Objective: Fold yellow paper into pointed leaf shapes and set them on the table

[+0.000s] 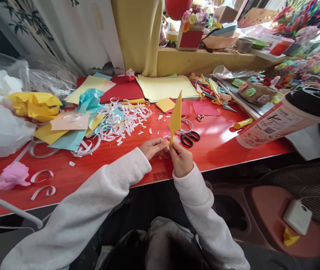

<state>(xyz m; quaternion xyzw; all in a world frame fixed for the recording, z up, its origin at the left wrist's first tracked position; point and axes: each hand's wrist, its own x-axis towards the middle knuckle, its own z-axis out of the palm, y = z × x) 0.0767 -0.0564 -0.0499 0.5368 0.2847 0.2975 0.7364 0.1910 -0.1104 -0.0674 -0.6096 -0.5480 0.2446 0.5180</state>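
A yellow folded paper (176,115), pointed at the top and narrowing to a thin stem, stands upright between my hands. My left hand (154,147) pinches the low end of the stem from the left. From the right, my right hand (181,159) grips the same stem with thumb and fingers. The fingertips of both hands meet there and partly hide the paper's bottom. Just behind my right hand lie black-handled scissors (190,138) on the red table (218,150). A roll of clear tape (186,126) rests beside them.
White paper shreds (120,120) are heaped left of my hands, near coloured paper scraps (72,138). Yellow sheets (168,88) lie at the back. A large cup (280,120) with a black lid stands at right. A pink crumpled piece (12,175) sits at left.
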